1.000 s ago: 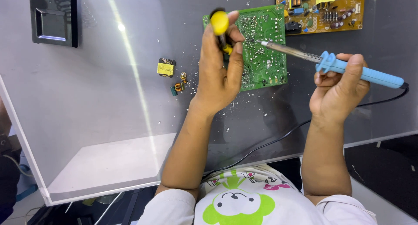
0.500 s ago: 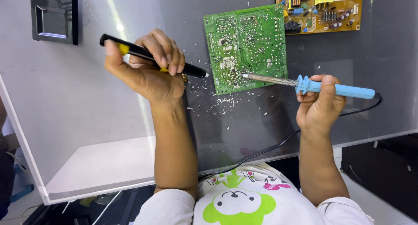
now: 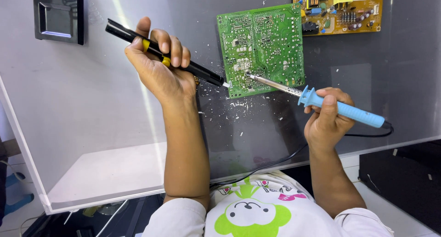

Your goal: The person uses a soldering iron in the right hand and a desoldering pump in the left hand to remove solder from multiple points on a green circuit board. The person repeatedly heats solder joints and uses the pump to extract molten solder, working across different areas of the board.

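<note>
A green circuit board lies solder side up on a glass table. My right hand grips a blue-handled soldering iron; its metal tip rests on the board's lower middle. My left hand holds a black and yellow desoldering pump level, its white nozzle close to the board's left edge, a short way from the iron's tip. White specks of solder lie scattered below the board.
An orange circuit board with upright components sits at the top right. A black box-shaped holder stands at the top left. The iron's black cable runs across the glass table toward me.
My left hand swung the pump away from the board to the left, then turned it level and brought its nozzle back near the board's left edge. The iron's tip stayed on the board.
</note>
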